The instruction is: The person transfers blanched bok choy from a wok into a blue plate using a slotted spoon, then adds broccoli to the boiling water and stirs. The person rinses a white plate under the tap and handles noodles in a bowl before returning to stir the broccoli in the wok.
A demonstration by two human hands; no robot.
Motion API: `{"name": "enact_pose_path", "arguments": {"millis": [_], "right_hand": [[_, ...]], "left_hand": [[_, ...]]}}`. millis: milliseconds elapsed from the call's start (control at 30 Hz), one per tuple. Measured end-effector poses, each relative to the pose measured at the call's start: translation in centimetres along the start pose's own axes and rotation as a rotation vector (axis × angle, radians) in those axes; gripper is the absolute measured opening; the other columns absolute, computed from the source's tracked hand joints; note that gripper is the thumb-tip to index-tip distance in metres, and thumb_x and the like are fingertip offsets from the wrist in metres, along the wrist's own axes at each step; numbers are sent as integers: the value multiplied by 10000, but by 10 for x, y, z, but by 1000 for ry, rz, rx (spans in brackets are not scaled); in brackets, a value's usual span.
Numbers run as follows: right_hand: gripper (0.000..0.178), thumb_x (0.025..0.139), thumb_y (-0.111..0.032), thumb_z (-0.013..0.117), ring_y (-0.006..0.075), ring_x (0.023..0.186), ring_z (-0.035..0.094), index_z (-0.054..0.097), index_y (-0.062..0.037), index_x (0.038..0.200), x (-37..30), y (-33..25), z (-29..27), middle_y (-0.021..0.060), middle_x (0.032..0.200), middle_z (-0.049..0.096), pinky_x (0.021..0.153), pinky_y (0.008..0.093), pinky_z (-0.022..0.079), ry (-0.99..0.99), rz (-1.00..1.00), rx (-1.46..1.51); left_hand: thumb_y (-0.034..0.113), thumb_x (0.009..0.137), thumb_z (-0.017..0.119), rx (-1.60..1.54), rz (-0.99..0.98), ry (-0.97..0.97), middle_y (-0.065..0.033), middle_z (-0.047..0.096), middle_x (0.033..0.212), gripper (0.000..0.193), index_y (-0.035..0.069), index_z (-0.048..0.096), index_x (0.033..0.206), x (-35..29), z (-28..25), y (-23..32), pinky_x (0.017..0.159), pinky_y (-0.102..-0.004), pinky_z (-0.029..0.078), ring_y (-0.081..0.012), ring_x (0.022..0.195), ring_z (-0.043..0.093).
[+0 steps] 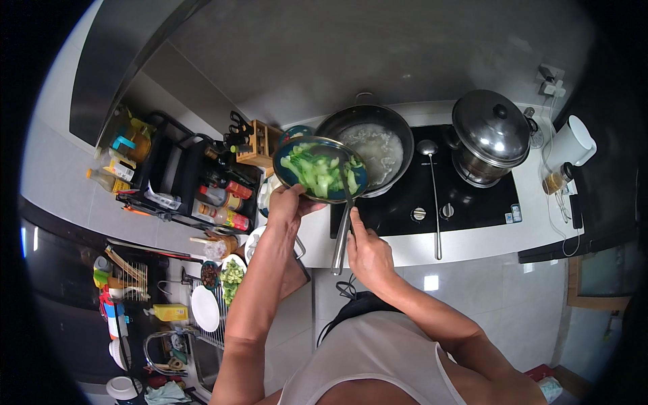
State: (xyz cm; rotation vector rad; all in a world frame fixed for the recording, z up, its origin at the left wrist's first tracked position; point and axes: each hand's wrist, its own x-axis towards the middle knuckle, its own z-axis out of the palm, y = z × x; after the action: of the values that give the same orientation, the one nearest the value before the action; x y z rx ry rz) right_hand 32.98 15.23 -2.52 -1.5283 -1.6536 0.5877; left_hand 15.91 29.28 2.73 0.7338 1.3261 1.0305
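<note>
Gripping — left hand (pixel 290 204) dish (pixel 360 179) of chopped greens (pixel 314 169), right hand (pixel 371 256) dark utensil (pixel 349 181) — wok (pixel 401 128) beside holding cloudy liquid (pixel 378 145).

The left grip (pixel 287 202) holds a bowl (pixel 360 178) of chopped greens (pixel 313 169) near the wok (pixel 397 128).

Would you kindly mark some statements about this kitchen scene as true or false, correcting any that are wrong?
1. The left hand holds a dish of green vegetables. True.
2. The lidded pot stands to the left of the wok. False: the lidded pot stands to the right of the wok.
3. A long-handled ladle lies across the black cooktop. True.
4. The wok has nothing in it. False: the wok holds a cloudy liquid.
5. The right hand is on the lidded pot. False: the right hand is at a metal handle below the dish.
</note>
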Motion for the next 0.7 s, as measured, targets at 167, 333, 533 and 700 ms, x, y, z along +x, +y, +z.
{"name": "enact_pose_path", "arguments": {"millis": [167,333,533,700], "right_hand": [[601,908,-92,608,393,597,632,403,33,1459,2,-2,2,225,750,624,552,475,527,28,-18,21],[590,917,-102,592,389,582,628,398,58,1450,5,-6,0,233,742,621,539,473,525,30,-33,11],[555,936,-118,559,380,552,621,407,100,1424,7,-8,-3,246,732,618,512,462,521,36,-60,10],[615,908,-96,603,396,586,631,380,52,1462,6,-9,-1,239,751,622,542,475,526,22,-27,8]], "left_hand": [[20,949,485,33,-14,-1,-291,666,1003,263,-168,552,1120,1,4,9,686,-445,666,-390,807,720],[20,950,483,19,9,-21,-290,657,1031,265,-157,547,1137,7,2,8,683,-444,665,-389,825,719],[20,949,482,14,4,-30,-287,659,1039,271,-142,538,1158,7,3,10,674,-448,663,-396,837,720],[15,940,490,17,4,-36,-277,663,1023,273,-141,532,1160,7,3,12,661,-452,666,-388,816,721]]}}
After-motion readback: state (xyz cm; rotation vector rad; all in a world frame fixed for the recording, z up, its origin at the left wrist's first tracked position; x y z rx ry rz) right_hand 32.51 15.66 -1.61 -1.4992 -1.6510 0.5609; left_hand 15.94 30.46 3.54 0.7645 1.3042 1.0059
